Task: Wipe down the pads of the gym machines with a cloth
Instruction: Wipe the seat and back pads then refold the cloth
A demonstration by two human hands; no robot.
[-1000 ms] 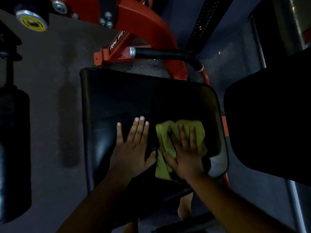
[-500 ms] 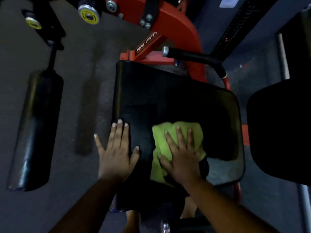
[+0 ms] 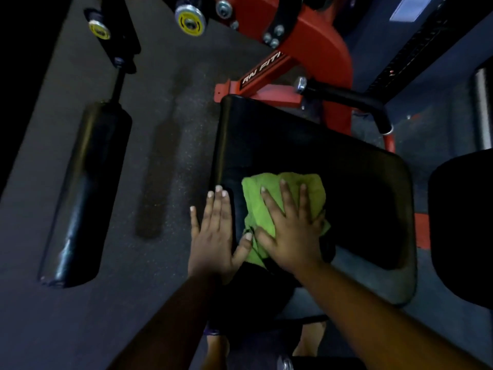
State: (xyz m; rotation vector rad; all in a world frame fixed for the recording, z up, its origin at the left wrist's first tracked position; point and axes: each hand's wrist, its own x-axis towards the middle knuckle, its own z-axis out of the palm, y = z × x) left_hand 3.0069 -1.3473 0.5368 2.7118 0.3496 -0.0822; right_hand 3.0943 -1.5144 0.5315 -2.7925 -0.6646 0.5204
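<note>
A black seat pad [image 3: 306,148] of a red gym machine [image 3: 314,46] fills the middle of the view. A crumpled green cloth [image 3: 269,198] lies on the pad's near left part. My right hand [image 3: 290,231] presses flat on the cloth with fingers spread and straight. My left hand [image 3: 216,236] rests flat on the pad's left edge, fingers straight, its thumb touching the cloth's edge.
A black roller pad [image 3: 82,193] on a rod hangs over the grey rubber floor at left. A black handle bar [image 3: 344,100] sticks out behind the seat. Another black pad [image 3: 464,231] stands at the right edge. My feet show below the seat.
My right hand has slid the cloth leftward across the pad. My left hand has shifted from the pad's middle to its left edge. The view has shifted, showing more floor at left.
</note>
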